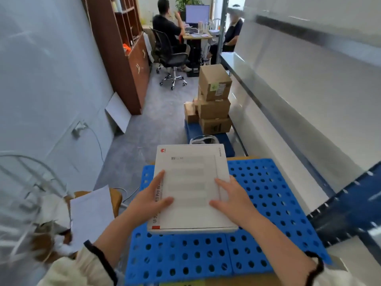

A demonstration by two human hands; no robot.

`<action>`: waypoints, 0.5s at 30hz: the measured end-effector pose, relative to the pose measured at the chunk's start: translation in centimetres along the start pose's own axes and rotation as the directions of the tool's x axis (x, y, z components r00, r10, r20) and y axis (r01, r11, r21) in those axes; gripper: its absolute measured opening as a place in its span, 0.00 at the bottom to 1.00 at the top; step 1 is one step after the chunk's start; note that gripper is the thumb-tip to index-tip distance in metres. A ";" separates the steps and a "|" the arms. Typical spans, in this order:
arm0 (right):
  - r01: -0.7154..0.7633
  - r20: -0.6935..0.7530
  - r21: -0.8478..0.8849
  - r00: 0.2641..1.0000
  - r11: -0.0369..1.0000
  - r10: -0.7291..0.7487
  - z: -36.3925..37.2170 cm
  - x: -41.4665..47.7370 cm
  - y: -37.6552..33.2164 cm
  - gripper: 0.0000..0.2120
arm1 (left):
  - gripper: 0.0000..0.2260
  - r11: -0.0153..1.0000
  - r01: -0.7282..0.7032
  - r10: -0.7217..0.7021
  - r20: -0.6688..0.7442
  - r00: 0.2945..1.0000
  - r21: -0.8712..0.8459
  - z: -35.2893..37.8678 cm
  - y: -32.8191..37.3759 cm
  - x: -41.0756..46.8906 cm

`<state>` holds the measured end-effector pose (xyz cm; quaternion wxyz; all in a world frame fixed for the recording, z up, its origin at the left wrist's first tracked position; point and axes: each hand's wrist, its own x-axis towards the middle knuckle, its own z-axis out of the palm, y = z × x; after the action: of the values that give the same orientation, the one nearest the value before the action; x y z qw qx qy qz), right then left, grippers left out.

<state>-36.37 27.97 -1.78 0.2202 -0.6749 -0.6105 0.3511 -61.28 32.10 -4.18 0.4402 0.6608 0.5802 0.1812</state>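
White flat box (191, 182), lower centre, closed, contents hidden, on or just above blue perforated platform (268, 203). Left hand (148, 201) grips left edge, thumb on top. Right hand (233, 197) flat on lid, fingers straight. Beyond, mid-frame: stacked cardboard boxes (214, 108), sealed.

White box (191, 178) under the fingers of the left hand (148, 201) and right hand (233, 200): pale grey bands between them, red logo beyond the fingertips, red tab nearer than them. Blue panel (268, 195) beneath, patterned with rows of round holes. Brown cartons (214, 108) far beyond the fingertips.
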 end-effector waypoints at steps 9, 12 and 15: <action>0.046 0.191 -0.067 0.981 0.997 -0.032 7.2 9.5 -3.6 0.33 | 0.40 0.976 0.212 -0.214 -0.053 0.975 -0.042 -5.4 -7.4 2.8; 0.023 0.212 -0.079 0.977 0.997 -0.006 8.5 11.1 -3.2 0.34 | 0.40 0.967 0.252 -0.253 -0.010 0.967 -0.038 -5.6 -8.6 4.0; 0.017 0.208 -0.078 0.978 0.997 -0.001 9.5 12.0 -2.4 0.34 | 0.40 0.966 0.252 -0.252 0.017 0.968 -0.050 -5.5 -9.4 5.2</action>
<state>-44.93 38.87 -8.74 0.1300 -0.6401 -0.6466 0.3942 -69.76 38.38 -9.98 0.4796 0.5712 0.6523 0.1351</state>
